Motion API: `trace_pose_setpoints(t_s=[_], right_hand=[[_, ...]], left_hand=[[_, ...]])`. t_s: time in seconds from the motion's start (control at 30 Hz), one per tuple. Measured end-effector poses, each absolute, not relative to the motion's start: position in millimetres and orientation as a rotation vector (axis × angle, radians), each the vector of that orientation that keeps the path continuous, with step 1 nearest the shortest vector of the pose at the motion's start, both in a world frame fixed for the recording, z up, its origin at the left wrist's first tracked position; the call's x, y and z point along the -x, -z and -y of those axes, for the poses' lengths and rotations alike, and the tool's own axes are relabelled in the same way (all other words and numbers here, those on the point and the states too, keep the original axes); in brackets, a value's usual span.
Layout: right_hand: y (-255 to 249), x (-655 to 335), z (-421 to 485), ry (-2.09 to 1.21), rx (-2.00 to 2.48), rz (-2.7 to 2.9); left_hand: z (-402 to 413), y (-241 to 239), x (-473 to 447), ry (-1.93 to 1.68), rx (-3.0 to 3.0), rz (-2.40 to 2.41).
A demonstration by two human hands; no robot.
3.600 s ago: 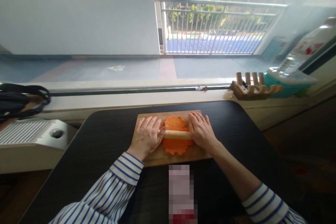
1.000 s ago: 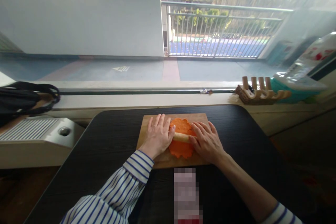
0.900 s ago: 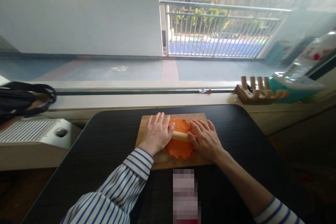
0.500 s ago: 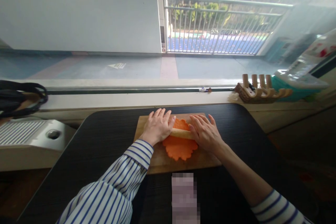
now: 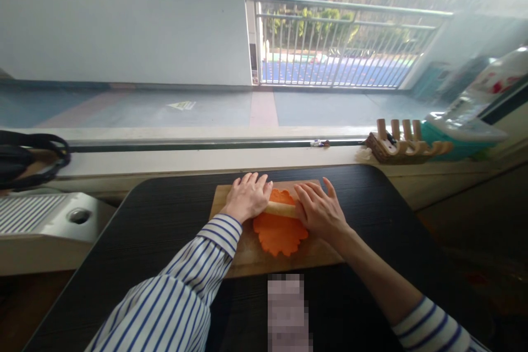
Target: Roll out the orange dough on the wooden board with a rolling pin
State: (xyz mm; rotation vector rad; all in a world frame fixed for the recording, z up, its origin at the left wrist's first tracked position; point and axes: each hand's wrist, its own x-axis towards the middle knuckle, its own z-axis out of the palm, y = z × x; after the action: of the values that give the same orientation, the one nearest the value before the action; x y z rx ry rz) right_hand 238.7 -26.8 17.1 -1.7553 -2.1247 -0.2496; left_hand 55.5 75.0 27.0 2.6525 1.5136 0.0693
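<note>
Moved: since the earliest view our rolling pin (image 5: 280, 209) has gone from mid-dough to near the far edge; both our hands went with it
Left hand (image 5: 248, 198): flat, fingers stretched out, palm pressing the pin's left end; not gripping
Right hand (image 5: 319, 212): likewise flat, pressing the right end
Dough (image 5: 280, 235): orange; lies on the cutting board (image 5: 247, 256), which sits on the black table (image 5: 165, 220)
Done: we judge it already flattened into a thin scalloped disc
Left: perhaps more thinning; we cannot tell its thickness
Count: one pin; one dough disc; one board; two hands
</note>
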Motion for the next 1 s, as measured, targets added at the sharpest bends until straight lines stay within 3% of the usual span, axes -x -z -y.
trace_pose_setpoints(t_s=[0.37, 1.0], right_hand=[[-14, -236, 31, 0.130, 1.914, 2.163], [-19, -248, 4, 0.122, 1.903, 2.111]], left_hand=[[-59, -24, -44, -0.569, -2.847, -1.356], [-79, -24, -57, -0.395, -2.834, -1.402]])
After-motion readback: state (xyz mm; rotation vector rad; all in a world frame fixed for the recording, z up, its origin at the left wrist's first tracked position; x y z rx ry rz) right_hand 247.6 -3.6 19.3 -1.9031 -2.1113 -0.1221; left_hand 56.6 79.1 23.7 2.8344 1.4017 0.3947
